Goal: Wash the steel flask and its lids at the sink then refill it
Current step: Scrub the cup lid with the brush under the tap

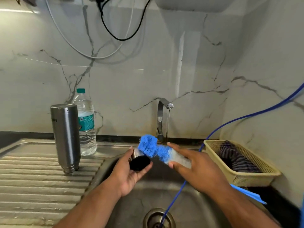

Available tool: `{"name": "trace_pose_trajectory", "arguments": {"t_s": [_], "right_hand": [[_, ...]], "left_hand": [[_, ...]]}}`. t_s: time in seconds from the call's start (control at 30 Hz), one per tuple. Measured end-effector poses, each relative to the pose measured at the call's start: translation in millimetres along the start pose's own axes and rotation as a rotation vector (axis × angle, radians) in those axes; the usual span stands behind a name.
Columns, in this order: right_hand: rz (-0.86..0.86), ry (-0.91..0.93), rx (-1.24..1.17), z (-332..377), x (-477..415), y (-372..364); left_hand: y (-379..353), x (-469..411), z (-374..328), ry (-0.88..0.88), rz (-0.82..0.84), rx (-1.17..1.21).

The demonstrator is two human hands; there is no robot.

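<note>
The steel flask (66,137) stands upside down on the ribbed draining board (32,178), left of the sink. Over the basin my left hand (130,173) holds a black lid (140,163) with a steel rim. My right hand (197,168) grips a bottle brush (154,148) with blue and white bristles, its blue head lying against the lid. A thin stream of water runs from the tap (162,116) just behind the brush.
A clear plastic water bottle (85,124) stands behind the flask. A beige basket (238,162) with a striped cloth sits right of the sink (148,195). A blue hose (213,134) runs down into the drain (158,218). Cables hang on the marble wall.
</note>
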State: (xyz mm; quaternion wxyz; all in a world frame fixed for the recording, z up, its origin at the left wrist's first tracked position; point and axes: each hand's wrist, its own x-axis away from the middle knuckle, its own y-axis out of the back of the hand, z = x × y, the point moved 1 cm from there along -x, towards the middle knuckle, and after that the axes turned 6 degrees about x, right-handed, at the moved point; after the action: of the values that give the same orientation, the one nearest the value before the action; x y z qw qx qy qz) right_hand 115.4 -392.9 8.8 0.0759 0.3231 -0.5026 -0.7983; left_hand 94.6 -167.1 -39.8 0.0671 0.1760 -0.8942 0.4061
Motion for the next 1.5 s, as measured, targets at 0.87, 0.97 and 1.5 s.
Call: {"name": "trace_pose_trajectory", "arguments": {"t_s": [0.87,0.97,1.5], "right_hand": [[-0.060,-0.036,0.006,-10,4,-3],[-0.060,-0.007,-0.027,-7,5,-3],[-0.099,-0.033,-0.066,-6,4,-4]], "left_hand": [[-11,11,9,-0.069,0.135,-0.074],[-12,12,8,-0.117,0.154,-0.100],[-14,18,4,-0.067,0.222,-0.015]]}}
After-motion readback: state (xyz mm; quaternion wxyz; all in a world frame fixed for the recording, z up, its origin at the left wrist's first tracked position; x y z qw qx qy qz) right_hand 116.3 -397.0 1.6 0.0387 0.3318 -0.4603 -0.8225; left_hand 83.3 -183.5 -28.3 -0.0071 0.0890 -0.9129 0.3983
